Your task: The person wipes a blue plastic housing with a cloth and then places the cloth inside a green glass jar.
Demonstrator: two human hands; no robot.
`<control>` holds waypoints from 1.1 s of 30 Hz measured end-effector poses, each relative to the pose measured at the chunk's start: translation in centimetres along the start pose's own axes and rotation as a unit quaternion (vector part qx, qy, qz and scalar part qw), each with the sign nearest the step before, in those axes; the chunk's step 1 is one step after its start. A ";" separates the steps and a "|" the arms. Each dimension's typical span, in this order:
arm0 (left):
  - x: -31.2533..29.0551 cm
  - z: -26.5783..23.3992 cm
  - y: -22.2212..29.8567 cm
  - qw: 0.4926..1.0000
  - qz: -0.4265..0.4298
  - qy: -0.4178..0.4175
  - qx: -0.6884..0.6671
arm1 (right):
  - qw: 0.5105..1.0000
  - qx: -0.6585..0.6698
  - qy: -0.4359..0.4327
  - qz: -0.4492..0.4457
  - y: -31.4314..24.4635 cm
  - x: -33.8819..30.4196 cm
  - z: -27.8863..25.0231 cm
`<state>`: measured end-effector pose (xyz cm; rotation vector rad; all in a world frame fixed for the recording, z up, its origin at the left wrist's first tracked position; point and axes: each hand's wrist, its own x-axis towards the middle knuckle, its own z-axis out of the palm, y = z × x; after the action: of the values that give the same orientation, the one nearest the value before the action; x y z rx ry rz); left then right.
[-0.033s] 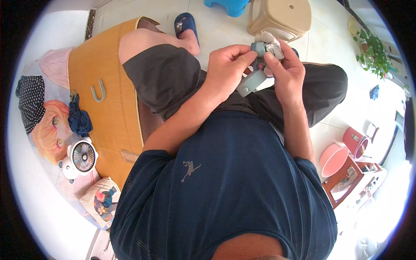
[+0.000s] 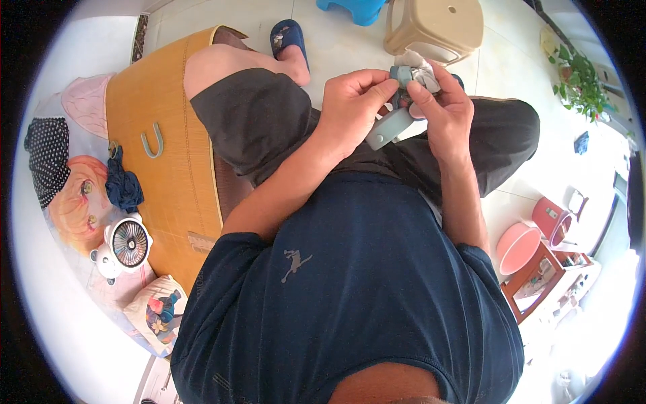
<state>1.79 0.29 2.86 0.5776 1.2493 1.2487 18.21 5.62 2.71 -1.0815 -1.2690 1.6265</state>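
Above my lap, my left hand [image 2: 353, 108] pinches a grey-green plastic lid [image 2: 390, 128], which looks like a flip-top bottle lid with its cap hanging open toward me. A round button shows on the hanging part. Close against it, my right hand [image 2: 447, 111] holds a crumpled white tissue or cloth [image 2: 425, 75] between thumb and fingers, pressed to the lid's far right side. The right thumb reaches onto the lid. Fingers and cloth hide much of the lid's inner side. To my left, a grey U-shaped handle [image 2: 153, 143] lies on the brown mat.
The tan mat [image 2: 171, 87] covers the seat at my left, with a white fan [image 2: 129, 244], dark blue cloth [image 2: 123, 185] and cushion [image 2: 160, 311] beyond. Ahead stand a beige stool [image 2: 434, 27] and a blue stool [image 2: 355, 10]. Pink basins [image 2: 518, 249] and a potted plant [image 2: 580, 84] are rightward.
My right thumb has shifted very slightly to the left at the lid. Both hands keep their hold.
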 end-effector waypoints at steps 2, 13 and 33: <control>0.0 -0.1 -0.1 1.000 -0.012 -0.005 -0.012 | 0.999 -0.032 0.014 0.006 0.3 0.2 -0.4; 0.3 -0.4 -0.4 0.999 -0.019 0.019 -0.036 | 0.972 -0.220 0.056 -0.065 -0.7 -0.5 1.1; 0.8 -1.3 0.0 0.995 -0.061 0.008 -0.084 | 0.977 -0.202 0.060 -0.032 -0.3 0.3 1.3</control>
<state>0.46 0.67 2.21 0.3637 1.1623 1.2432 16.96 5.56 3.17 -1.3439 -1.5754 1.2629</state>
